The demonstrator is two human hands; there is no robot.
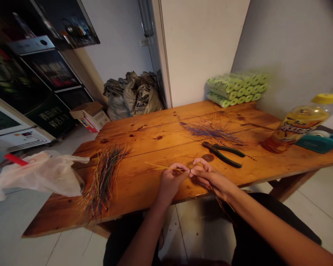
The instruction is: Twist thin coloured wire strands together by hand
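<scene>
While the left hand [173,180] pinches yellow wires [161,167] over the desk [144,184], the right hand [208,175] meets it fingertip to fingertip, fingers curled — pliers [223,153] lie just beyond the right hand, a wire bundle [104,181] left of the left.

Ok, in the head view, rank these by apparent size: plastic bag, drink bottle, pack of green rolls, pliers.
1. Plastic bag
2. Drink bottle and pack of green rolls: too alike to rank
3. Pliers

wires [177,169] between pinched fingers [186,170] mostly hidden, bag [41,173] contents unclear, forearms cut off by lower edge
</scene>
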